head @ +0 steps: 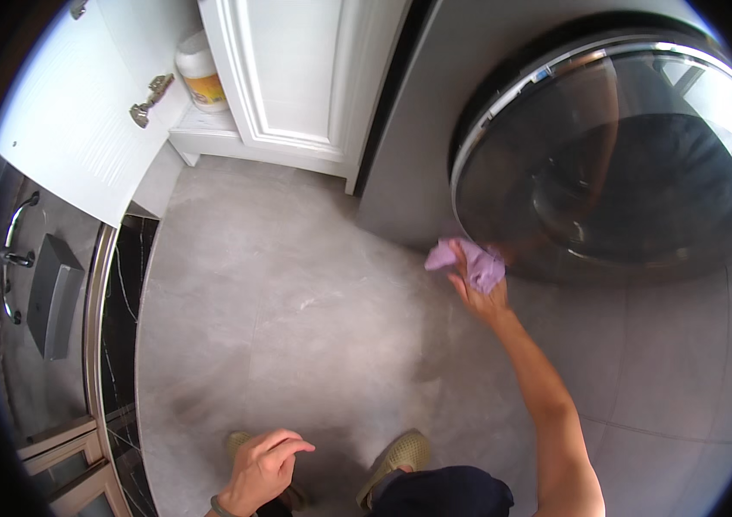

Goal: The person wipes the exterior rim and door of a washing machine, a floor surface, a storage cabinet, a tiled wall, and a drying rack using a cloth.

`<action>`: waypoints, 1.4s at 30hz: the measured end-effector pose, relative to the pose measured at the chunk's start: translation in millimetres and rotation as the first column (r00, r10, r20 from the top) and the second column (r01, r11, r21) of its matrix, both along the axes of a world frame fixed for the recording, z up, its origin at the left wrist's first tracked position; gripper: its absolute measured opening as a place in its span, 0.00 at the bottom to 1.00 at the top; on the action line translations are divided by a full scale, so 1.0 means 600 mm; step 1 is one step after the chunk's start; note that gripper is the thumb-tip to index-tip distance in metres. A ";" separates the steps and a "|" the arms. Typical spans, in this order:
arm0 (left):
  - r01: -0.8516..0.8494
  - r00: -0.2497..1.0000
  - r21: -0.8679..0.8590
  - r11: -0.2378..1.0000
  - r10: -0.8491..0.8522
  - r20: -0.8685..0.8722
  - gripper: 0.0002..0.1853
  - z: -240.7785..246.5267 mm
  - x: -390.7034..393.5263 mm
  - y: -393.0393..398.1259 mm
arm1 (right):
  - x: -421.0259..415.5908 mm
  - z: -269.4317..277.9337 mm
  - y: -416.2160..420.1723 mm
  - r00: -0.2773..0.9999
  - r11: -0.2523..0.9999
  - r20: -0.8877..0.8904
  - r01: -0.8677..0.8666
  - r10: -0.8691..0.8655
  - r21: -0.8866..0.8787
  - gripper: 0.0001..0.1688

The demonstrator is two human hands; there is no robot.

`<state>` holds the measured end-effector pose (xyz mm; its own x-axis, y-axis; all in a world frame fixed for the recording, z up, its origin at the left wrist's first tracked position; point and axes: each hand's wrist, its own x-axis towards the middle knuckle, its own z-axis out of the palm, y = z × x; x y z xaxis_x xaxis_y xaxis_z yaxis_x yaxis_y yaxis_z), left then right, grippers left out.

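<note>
My right hand (484, 298) is stretched forward and grips a crumpled purple cloth (484, 266). The cloth is at the lower left rim of the round, dark glass door (637, 174) of a grey front-loading washing machine (405, 174); whether it touches the rim is hard to tell. Near the bottom of the view, my left hand (267, 466) is held above my shoe, fingers loosely curled, with nothing seen in it. A band is around its wrist.
A white cabinet (298, 71) has one door (81, 116) swung out at the left; a white bottle (201, 74) with a yellow label stands inside. Beyond a dark stone threshold (123, 323) are a grey box-like fixture (54, 297) and metal fittings. Grey tiled floor (275, 291) lies between.
</note>
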<state>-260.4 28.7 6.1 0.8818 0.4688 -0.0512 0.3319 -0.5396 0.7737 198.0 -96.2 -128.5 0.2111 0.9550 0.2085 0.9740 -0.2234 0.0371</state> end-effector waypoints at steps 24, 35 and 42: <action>0.052 0.996 0.000 0.999 -0.052 -0.074 0.14 0.015 -0.013 0.007 | 0.152 -0.095 -0.141 0.076 0.070 -0.766 0.985 0.638 0.156 0.34; 0.226 0.973 -0.050 0.973 -0.228 -0.024 0.13 -0.019 0.029 -0.026 | -0.216 0.081 0.222 -0.504 0.520 -0.289 0.854 0.814 -0.024 0.11; 0.344 0.933 -0.122 0.931 -0.354 -0.067 0.14 -0.001 0.027 -0.065 | -0.250 0.255 0.231 -0.090 0.508 -0.534 0.476 0.840 0.718 0.43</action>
<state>-244.3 -10.5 5.2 0.9786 0.1196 -0.1676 0.2058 -0.5495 0.8097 47.8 42.4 24.8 0.6181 0.6227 0.4798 -0.1617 0.6980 -0.6975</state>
